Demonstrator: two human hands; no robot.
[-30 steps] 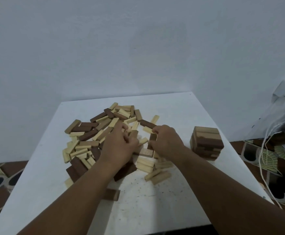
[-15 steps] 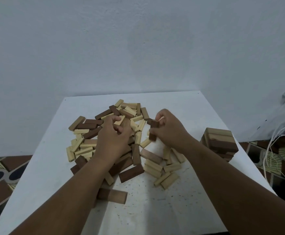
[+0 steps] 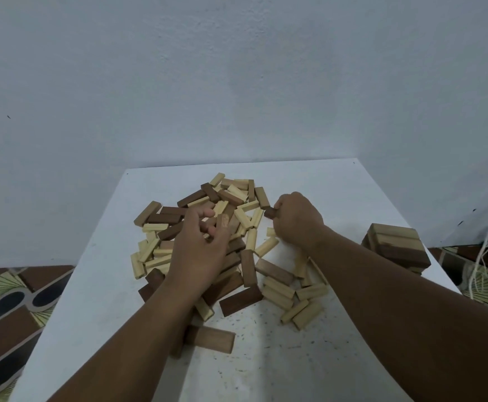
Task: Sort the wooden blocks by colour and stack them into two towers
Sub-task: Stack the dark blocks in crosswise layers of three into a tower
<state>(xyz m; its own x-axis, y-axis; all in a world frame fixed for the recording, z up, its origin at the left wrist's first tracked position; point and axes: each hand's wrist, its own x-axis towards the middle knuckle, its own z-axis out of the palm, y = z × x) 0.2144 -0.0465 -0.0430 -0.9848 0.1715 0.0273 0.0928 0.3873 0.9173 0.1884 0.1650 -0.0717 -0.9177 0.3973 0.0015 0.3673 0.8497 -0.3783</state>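
A loose pile of light and dark wooden blocks [image 3: 208, 227] covers the middle of the white table [image 3: 324, 187]. My left hand [image 3: 199, 248] lies over the pile's centre and its fingers curl round a reddish-brown block [image 3: 223, 221]. At the pile's right edge my right hand [image 3: 297, 220] grips a dark brown block [image 3: 270, 212], whose end sticks out to the left of the fist. A short stacked tower of brown blocks [image 3: 393, 248] stands at the table's right edge, apart from both hands.
Several pale blocks [image 3: 300, 300] lie under my right forearm, and one brown block [image 3: 210, 339] lies alone near the front. A white wall rises behind the table. Patterned floor tiles [image 3: 7, 300] show to the left, white cords [image 3: 486, 256] to the right.
The view has shifted a little. My right hand has lifted a dark block from the pile's middle and carried it back and to the right. My left hand has curled onto a reddish-brown block.
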